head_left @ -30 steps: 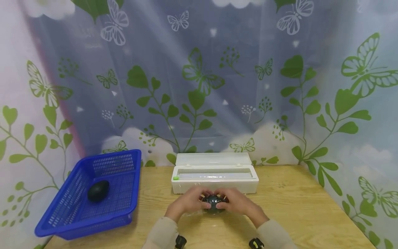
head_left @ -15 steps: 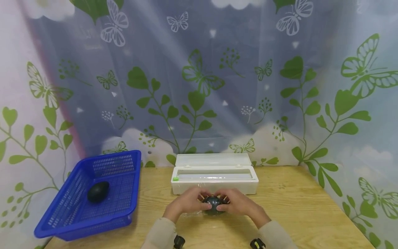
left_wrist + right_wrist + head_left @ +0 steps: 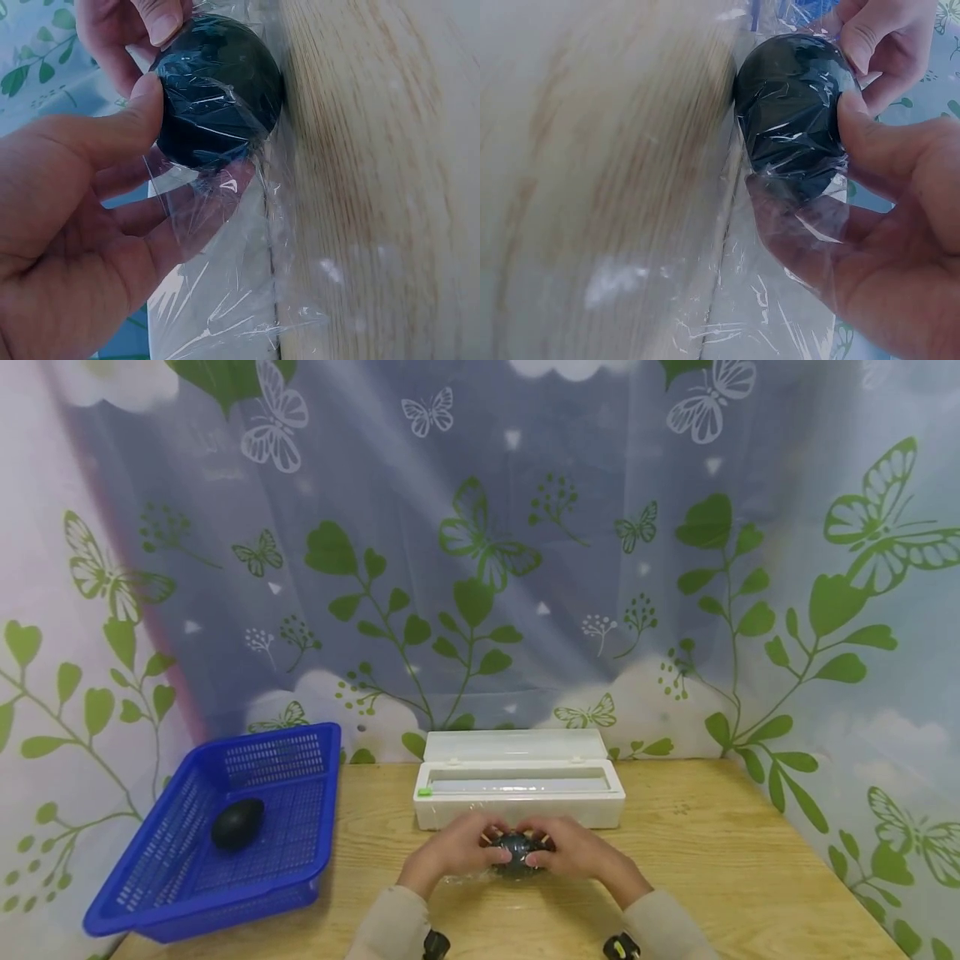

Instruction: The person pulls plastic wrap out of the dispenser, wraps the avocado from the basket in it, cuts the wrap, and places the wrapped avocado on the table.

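Observation:
A dark green avocado (image 3: 516, 853) sits low over the table in front of the film box, with clear cling film (image 3: 225, 300) drawn over it in wrinkles. My left hand (image 3: 468, 845) grips it from the left, thumb on the near face and fingers curled behind, some of them under the film. From the right, my right hand (image 3: 573, 850) holds it the same way, its thumb (image 3: 862, 124) pressed to the skin. Loose film spreads out past the fingers on both sides. Behind the hands stands a white cling film dispenser (image 3: 519, 812), lid up, a green slider at its left end.
A blue plastic basket (image 3: 322, 827) stands at the left of the wooden table (image 3: 720, 860), with a second dark avocado (image 3: 237, 824) in it. A butterfly-and-leaf patterned curtain (image 3: 600, 568) closes off the back and sides.
Both hands stay at the avocado with almost no shift. The film over it shows slightly different wrinkles and glints.

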{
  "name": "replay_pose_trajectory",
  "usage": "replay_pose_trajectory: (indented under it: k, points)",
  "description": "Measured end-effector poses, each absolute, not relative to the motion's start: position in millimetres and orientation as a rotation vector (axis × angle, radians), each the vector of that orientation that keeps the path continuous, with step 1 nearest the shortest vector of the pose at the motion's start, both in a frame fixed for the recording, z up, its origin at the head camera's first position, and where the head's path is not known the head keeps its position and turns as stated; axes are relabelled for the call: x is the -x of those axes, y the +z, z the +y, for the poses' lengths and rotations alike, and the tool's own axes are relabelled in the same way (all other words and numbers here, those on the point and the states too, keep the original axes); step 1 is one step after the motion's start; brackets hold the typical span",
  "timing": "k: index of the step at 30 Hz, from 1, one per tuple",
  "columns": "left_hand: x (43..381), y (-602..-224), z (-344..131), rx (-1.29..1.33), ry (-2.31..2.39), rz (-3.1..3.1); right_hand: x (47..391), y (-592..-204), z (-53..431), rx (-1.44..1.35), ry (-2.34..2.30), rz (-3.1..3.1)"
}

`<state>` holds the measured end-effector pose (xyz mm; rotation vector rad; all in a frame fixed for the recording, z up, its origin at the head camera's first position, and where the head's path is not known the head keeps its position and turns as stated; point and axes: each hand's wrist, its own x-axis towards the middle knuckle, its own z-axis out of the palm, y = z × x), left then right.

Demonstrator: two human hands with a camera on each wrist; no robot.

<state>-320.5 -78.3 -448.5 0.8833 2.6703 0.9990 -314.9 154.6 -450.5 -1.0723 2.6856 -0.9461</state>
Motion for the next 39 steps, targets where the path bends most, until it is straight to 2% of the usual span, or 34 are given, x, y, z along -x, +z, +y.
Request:
replay_pose_trajectory:
  k: [39]
  points:
    - [313.4,-434.2,-81.7,-0.902,0.944,2.612,309.8,-441.8,157.3,1.121,-0.890,2.607]
